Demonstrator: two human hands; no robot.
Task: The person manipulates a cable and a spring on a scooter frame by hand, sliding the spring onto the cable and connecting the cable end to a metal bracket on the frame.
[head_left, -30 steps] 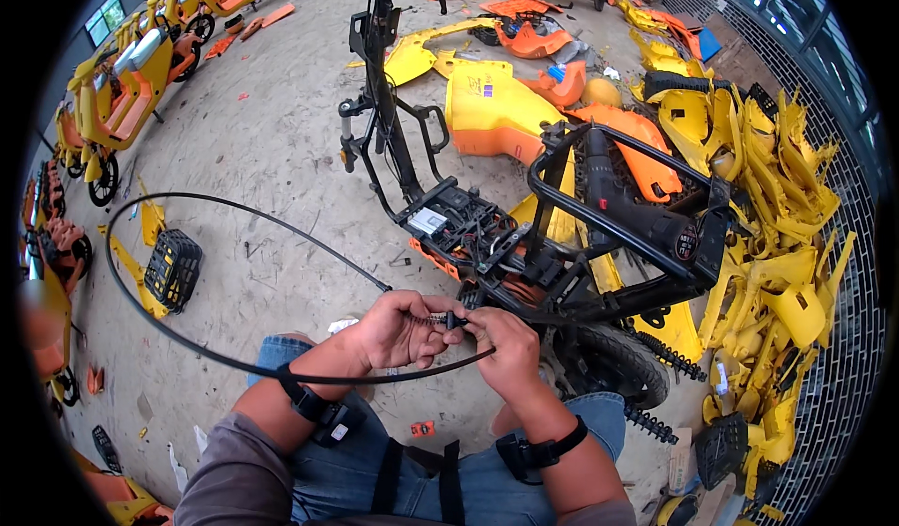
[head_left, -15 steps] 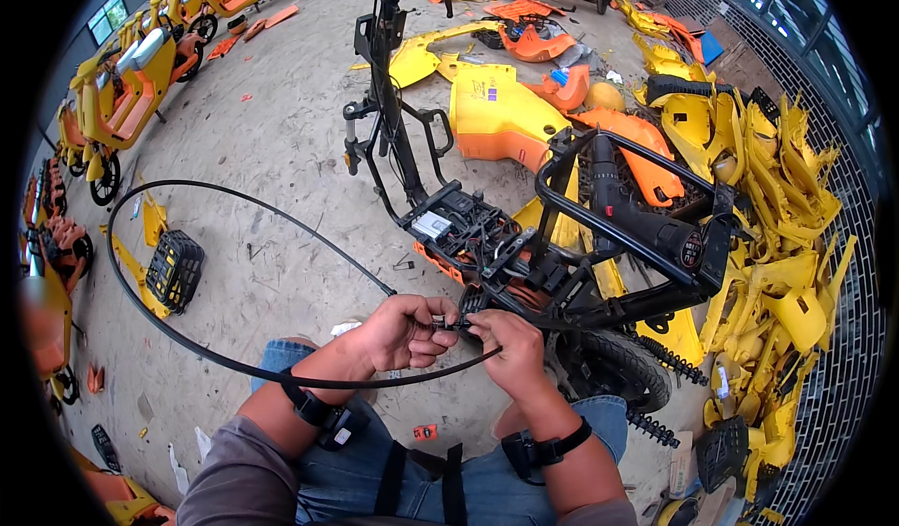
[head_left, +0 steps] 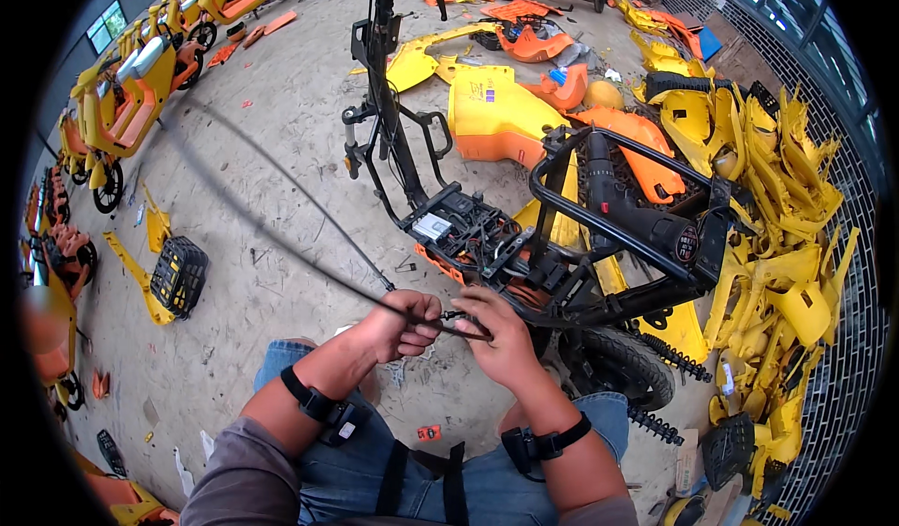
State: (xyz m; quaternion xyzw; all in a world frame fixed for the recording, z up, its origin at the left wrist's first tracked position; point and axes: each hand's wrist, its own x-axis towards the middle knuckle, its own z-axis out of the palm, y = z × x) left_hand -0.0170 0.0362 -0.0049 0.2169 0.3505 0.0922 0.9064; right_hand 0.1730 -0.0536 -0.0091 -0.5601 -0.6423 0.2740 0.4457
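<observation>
My left hand (head_left: 403, 329) is closed on a black cable (head_left: 331, 281) with a small fitting (head_left: 450, 316) at its end. Beside it, my right hand (head_left: 492, 339) grips the same cable with fingers bent near the fitting. The long loop rises blurred to the upper left. Just beyond my hands stands a stripped black scooter frame (head_left: 613, 264) with exposed electronics and a pale module (head_left: 434, 226), a rear wheel (head_left: 623, 367) and coil-spring shocks (head_left: 660, 425). A black power drill (head_left: 632, 217) rests within the frame. What my fingertips press on is partly hidden.
Heaps of yellow body panels (head_left: 782, 226) line the brick wall at right. Orange and yellow panels (head_left: 496, 114) lie behind the frame. Rows of scooters (head_left: 126, 104) stand at left. A black basket (head_left: 183, 273) and yellow strip (head_left: 126, 259) lie on the concrete floor (head_left: 272, 151).
The cable loop has swung upward and narrowed, now blurred. My left fingers have curled tighter, and my right fingers have shifted up over the cable beside the fitting.
</observation>
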